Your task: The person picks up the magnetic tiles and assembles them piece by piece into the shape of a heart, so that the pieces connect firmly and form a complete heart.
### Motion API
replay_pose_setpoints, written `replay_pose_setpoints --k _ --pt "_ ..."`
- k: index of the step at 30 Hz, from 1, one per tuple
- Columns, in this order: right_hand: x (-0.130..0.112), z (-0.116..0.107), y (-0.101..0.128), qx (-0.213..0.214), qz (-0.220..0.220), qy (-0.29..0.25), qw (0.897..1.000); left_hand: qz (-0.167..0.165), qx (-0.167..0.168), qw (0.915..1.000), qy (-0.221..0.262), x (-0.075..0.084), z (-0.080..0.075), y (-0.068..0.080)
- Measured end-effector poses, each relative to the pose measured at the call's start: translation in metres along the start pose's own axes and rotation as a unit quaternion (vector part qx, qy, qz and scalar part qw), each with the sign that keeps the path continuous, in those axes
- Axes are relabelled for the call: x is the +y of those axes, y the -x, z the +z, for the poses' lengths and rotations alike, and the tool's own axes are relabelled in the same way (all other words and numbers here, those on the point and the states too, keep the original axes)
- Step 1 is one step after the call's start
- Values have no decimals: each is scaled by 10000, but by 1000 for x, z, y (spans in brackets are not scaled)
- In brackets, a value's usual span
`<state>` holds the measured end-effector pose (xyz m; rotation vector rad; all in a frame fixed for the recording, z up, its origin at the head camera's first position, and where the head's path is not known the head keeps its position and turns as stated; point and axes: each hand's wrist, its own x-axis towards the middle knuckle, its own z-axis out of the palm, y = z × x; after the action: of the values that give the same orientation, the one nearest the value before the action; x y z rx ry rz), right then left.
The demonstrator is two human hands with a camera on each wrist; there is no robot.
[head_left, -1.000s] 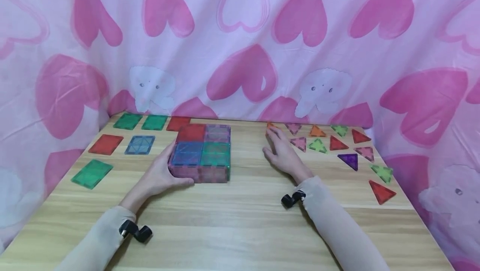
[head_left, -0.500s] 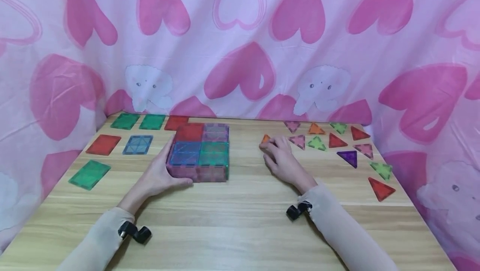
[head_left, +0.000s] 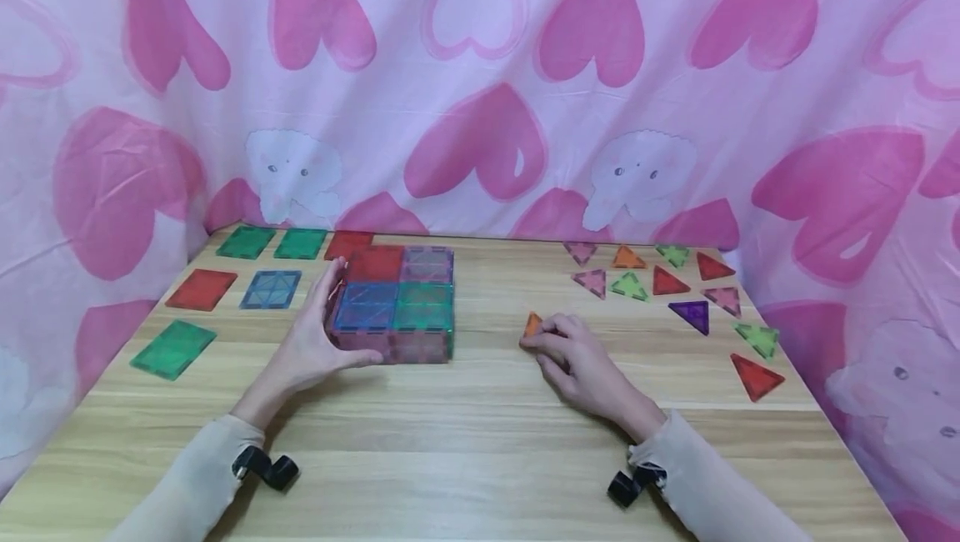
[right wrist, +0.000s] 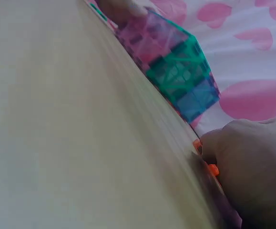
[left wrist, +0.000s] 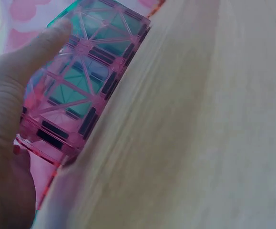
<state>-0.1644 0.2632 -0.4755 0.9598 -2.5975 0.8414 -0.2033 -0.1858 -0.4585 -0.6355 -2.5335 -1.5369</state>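
Note:
A low box of translucent magnetic tiles [head_left: 425,306] stands left of centre, with red, purple, blue and green squares on top and pink squares along its front. My left hand [head_left: 311,346] rests at its front left corner, fingers fairly straight up the left side and thumb lying across the pink front. In the left wrist view the thumb [left wrist: 47,45] lies against that front face. To the right of the box, my right hand [head_left: 588,363] pinches a small orange triangle tile [head_left: 532,324] at the tabletop. Much of that tile is hidden by the fingers.
Loose square tiles lie on the table's left, among them a green square [head_left: 174,349] and a blue square [head_left: 271,289]. Several triangle tiles, such as a purple triangle [head_left: 692,317] and a red triangle [head_left: 757,377], spread over the right. A pink heart-print curtain [head_left: 480,142] hangs behind the table [head_left: 450,459].
My right hand has drawn the orange triangle tile from the back of the table toward me. My left hand stays by the box, its fingers slightly raised off the left side.

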Motion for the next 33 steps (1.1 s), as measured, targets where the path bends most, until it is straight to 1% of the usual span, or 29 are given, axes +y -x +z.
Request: replay_pose_setpoints --k 2,5,9,11,13,15,16,18,20,21,22,24,25,27,28,30,31,33 --pt "-4 -1 6 -40 -62 -89 9999 -187 35 9995 -248 -1 2 0" --pt "-11 0 14 -107 -233 -246 9994 -393 47 9986 -358 -3 3 -1" --pt "-18 3 18 -239 -505 -674 9962 -470 8 9982 -375 -3 4 -3" --pt "-19 3 19 -192 -447 -943 9944 -454 -8 9983 -358 -4 3 -3" --pt "-14 1 18 28 -274 -1103 9935 -390 30 9988 -301 -1 2 -2" --pt "-2 -4 16 425 31 -1002 9941 -142 217 9992 -297 4 0 -1" --pt "7 -8 14 663 191 -849 9940 59 353 9989 -313 9 -2 -1" --pt "29 -17 12 1100 539 -378 9917 588 612 9959 -305 23 -3 -3" --pt "51 -26 9 1423 876 111 9859 1324 853 9867 -395 42 0 -5" --pt "61 -30 8 1504 1017 326 9828 1667 881 9811 -431 53 4 -5" --pt "70 -34 8 1526 1140 495 9804 2006 835 9752 -415 64 9 -6" --pt "83 -39 10 1432 1291 691 9788 2558 556 9643 -386 85 25 -7" --pt "87 -41 11 1333 1333 775 9790 2749 339 9603 -323 95 34 -8" --pt "90 -43 13 1162 1342 856 9804 2950 -233 9550 -181 111 56 -9" --pt "90 -44 14 1124 1333 860 9809 3015 -526 9519 -148 116 67 -10" --pt "89 -43 14 1136 1294 849 9814 3016 -1147 9464 -140 122 91 -12" --pt "88 -43 14 1163 1289 843 9812 2939 -1453 9446 -189 122 103 -13" --pt "86 -42 14 1201 1290 832 9808 2667 -2018 9417 -372 118 124 -16"
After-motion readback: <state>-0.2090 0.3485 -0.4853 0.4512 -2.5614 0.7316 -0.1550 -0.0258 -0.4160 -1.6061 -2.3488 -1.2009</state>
